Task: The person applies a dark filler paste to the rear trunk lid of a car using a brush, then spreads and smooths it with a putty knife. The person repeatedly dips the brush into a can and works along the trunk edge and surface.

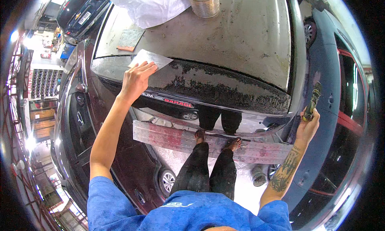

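white sheet (pixel 157 59) is held under left hand (pixel 136 79), jutting out past the fingers. dark tool (pixel 313 98) is gripped in right hand (pixel 308 127).

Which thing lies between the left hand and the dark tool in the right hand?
In the head view, mostly a dark glossy panel with patchy grey areas lies between the left hand and the dark tool in the right hand.

Red/wht. lettering (pixel 178 102) – car glass (pixel 224 86); no. plate (pixel 84 17) – dk. car (pixel 96 10).
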